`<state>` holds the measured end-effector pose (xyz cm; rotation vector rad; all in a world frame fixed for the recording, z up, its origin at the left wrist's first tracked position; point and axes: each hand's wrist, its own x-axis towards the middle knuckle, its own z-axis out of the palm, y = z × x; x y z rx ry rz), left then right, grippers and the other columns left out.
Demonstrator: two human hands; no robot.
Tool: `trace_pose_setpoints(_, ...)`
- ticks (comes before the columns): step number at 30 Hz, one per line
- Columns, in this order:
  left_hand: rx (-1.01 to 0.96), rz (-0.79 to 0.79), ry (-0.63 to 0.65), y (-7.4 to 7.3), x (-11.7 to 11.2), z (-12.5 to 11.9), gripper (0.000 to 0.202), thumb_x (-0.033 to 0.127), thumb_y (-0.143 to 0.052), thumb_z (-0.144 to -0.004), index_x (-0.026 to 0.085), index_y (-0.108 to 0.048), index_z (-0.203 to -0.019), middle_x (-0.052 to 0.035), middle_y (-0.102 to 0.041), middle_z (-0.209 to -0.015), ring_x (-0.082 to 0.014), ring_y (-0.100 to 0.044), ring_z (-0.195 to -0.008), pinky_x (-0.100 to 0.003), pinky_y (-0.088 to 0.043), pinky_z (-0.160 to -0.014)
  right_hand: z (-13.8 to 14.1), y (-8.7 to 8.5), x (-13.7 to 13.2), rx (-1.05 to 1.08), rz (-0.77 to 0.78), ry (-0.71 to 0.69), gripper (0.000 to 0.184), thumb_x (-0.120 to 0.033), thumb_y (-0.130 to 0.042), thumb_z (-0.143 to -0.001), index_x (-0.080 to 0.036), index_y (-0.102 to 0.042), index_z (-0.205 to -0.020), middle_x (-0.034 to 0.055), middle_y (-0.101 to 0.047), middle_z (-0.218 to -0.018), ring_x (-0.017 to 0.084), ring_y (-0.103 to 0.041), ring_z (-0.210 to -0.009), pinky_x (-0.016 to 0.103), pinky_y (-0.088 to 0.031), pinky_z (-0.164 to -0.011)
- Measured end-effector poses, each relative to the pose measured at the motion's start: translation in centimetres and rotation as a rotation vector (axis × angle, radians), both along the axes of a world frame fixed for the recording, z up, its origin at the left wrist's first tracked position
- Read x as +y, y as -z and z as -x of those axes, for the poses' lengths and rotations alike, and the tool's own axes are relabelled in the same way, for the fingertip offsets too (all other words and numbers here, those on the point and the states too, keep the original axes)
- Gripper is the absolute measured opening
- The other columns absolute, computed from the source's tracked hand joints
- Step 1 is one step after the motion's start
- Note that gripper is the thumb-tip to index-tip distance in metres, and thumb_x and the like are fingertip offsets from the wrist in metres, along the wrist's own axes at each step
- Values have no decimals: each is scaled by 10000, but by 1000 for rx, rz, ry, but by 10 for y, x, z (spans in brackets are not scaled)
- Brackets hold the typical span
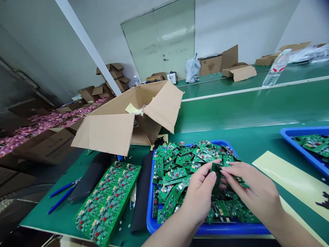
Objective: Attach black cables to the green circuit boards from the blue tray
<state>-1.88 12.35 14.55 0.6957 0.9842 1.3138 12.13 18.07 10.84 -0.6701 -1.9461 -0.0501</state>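
Above a blue tray [149, 214] heaped with small green circuit boards [177, 173], my left hand [197, 195] grips one dark green circuit board [215, 168] between thumb and fingers, held up on edge. My right hand [257, 192] is closed in a pinch at that board's upper right side. A tiny dark bit shows at its fingertips, too small to name. Left of the tray lies a large panel of joined circuit boards [110, 199], with red and cream parts on it.
Blue-handled pliers [63, 193] lie at the left. An open cardboard box [110, 132] stands behind the panel. Yellow sheets [288, 176], one with black scraps, lie right of the tray. Another blue tray [295, 132] is at far right. A water bottle [276, 70] stands on the ledge.
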Motion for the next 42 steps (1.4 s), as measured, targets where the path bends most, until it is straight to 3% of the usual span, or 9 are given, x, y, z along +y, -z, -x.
trace_pose_setpoints(10, 73, -26, -95, 1, 2, -2, 371, 376, -705, -797, 114, -727, -1059, -80, -734, -892, -167, -657, -691, -275, -552, -648, 4, -3, 0, -31, -82, -47, 131, -78, -584, -904, -199, -616, -945, 19, -696, -732, 163, -680, -676, 353, -597, -755)
trace_pose_setpoints(18, 108, -27, -154, -3, 2, -4, 285, 389, -724, -775, 138, -730, -912, -63, -731, -848, -196, -675, -826, -247, -554, -682, 5, -5, -2, -16, -88, -46, 165, -53, -608, -878, -205, -640, -932, 16, -685, -725, 167, -665, -652, 374, -600, -755)
trace_pose_setpoints(22, 88, -41, -148, 0, 2, -4, 350, 472, -702, -788, 135, -665, -874, -49, -702, -797, -159, -649, -649, -234, -525, -545, 6, -3, -6, 2, -96, 5, 170, -61, -612, -882, -201, -663, -964, 53, -698, -807, 192, -684, -748, 362, -602, -740)
trace_pose_setpoints(27, 111, -96, -182, 2, 2, -4, 415, 550, -660, -807, 143, -591, -837, -5, -614, -638, -134, -595, -569, -218, -468, -515, 9, -2, -11, 29, -49, 4, 204, -76, -587, -908, -174, -673, -1065, 89, -717, -923, 182, -703, -786, 303, -603, -731)
trace_pose_setpoints(34, 318, -117, -105, -1, -1, -4, 433, 594, -560, -852, 161, -571, -836, 31, -514, -600, -98, -462, -503, -216, -388, -512, 5, -6, -6, 99, -26, 13, 192, -73, -598, -901, -193, -687, -1021, 68, -718, -892, 177, -709, -782, 297, -608, -735)
trace_pose_setpoints(42, 487, -108, 121, 3, 0, 5, 403, 588, -463, -894, 197, -489, -802, 19, -541, -676, -92, -453, -509, -214, -361, -495, -3, -6, 6, 33, -109, -97, 232, -16, -553, -887, -167, -694, -992, 78, -685, -891, 206, -685, -918, 366, -599, -867)
